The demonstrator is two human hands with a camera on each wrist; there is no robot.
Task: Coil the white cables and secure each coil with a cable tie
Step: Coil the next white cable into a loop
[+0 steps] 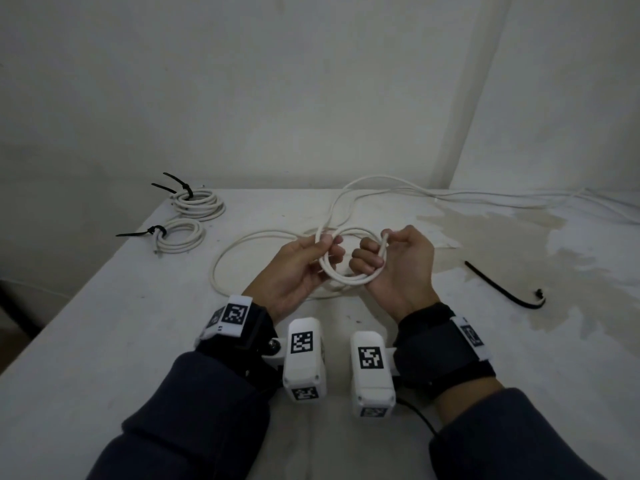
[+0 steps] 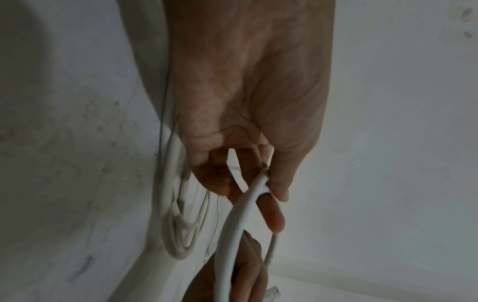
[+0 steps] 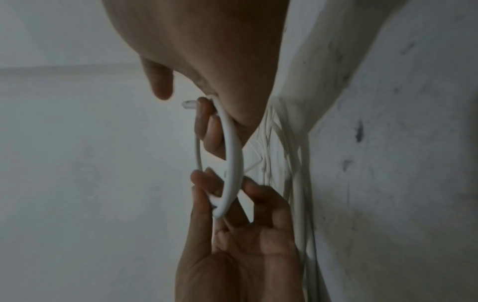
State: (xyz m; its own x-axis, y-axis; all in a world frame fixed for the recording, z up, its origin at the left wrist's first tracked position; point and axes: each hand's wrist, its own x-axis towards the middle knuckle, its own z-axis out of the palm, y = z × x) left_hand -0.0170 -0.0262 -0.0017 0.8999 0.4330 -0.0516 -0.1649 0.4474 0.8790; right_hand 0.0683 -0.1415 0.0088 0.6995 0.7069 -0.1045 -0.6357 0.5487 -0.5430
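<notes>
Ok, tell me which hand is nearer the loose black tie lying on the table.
Right. The right hand is just left of the loose tie, holding the cable loop. The left hand grips the loop's other side, farther away.

My left hand (image 1: pixel 298 268) is raised palm-up in front of me, thumb and fingertips pinching the white cable (image 1: pixel 346 277) loop. My right hand (image 1: pixel 398 263) sits just beside it, palm turned inward, fingers curled round the loop's other side, thumb on top. Both grips closed on it. Forearms reach forward roughly parallel, wrists close, dark sleeves.
</notes>
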